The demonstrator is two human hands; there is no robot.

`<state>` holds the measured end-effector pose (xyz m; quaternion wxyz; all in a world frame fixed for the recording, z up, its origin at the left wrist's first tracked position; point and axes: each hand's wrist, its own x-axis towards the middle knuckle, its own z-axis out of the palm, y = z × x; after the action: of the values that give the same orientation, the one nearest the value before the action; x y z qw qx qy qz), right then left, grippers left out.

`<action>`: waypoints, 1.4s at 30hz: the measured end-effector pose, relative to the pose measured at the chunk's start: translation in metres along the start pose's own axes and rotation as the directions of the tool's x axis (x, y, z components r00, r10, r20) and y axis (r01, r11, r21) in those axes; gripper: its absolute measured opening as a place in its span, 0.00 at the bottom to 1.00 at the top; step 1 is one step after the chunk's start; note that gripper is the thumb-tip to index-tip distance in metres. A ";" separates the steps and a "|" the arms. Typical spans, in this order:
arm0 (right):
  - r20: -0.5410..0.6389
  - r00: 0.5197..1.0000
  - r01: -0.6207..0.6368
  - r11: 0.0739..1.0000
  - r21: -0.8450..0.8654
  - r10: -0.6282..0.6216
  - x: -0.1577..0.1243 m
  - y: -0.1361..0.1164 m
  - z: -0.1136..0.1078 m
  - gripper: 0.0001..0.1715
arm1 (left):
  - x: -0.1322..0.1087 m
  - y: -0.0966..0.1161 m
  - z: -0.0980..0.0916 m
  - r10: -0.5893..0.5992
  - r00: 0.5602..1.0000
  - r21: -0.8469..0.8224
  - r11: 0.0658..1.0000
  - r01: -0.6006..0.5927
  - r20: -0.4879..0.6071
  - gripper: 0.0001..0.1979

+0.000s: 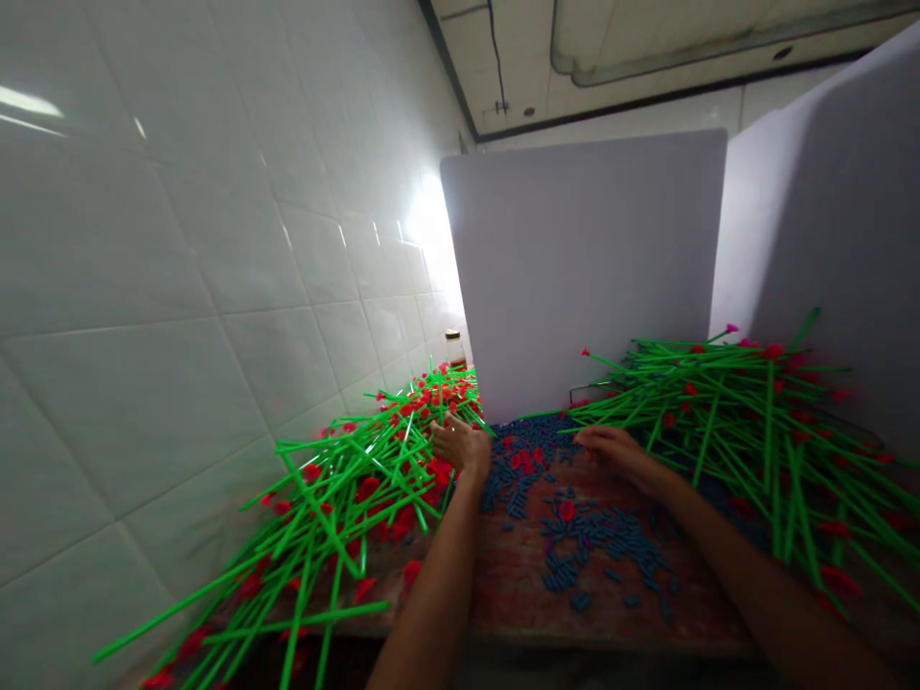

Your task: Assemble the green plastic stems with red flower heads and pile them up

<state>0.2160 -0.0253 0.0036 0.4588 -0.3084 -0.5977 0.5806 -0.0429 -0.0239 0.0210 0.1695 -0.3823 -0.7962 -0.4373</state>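
My left hand is at the right edge of a pile of green plastic stems with red cup-shaped ends. Its fingers are apart, and I see nothing held in them. Over the middle of the table my right hand is closed in a pinch. A short piece of green stem sticks out to the left of its fingertips; the rest is hidden. Small dark blue pellet-like pieces lie scattered below and between my hands, with a few red cups among them.
A second heap of green stems rises on the right. Pale upright panels stand behind and to the right of the worn reddish table. A jar with a dark lid is at the back left, near the tiled wall.
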 end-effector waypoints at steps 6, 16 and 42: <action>0.044 0.999 0.015 0.996 -0.086 -0.011 -0.002 -0.003 0.005 0.18 | 0.017 -0.006 -0.010 0.018 0.999 -0.158 0.987 -0.013 0.035 0.15; -0.099 0.925 0.211 0.710 -0.672 -0.368 0.012 0.019 -0.015 0.10 | -0.006 0.033 -0.024 0.530 0.848 -0.360 0.793 -0.491 0.011 0.20; -0.036 0.924 0.278 0.735 -0.619 -0.380 0.019 0.022 -0.003 0.11 | -0.020 0.038 -0.008 0.705 0.671 -0.188 0.708 -0.681 0.230 0.25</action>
<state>0.2076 -0.0036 -0.0146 0.4782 -0.3729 -0.7573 0.2425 -0.0012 -0.0274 0.0348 0.1899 -0.7213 -0.5872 -0.3143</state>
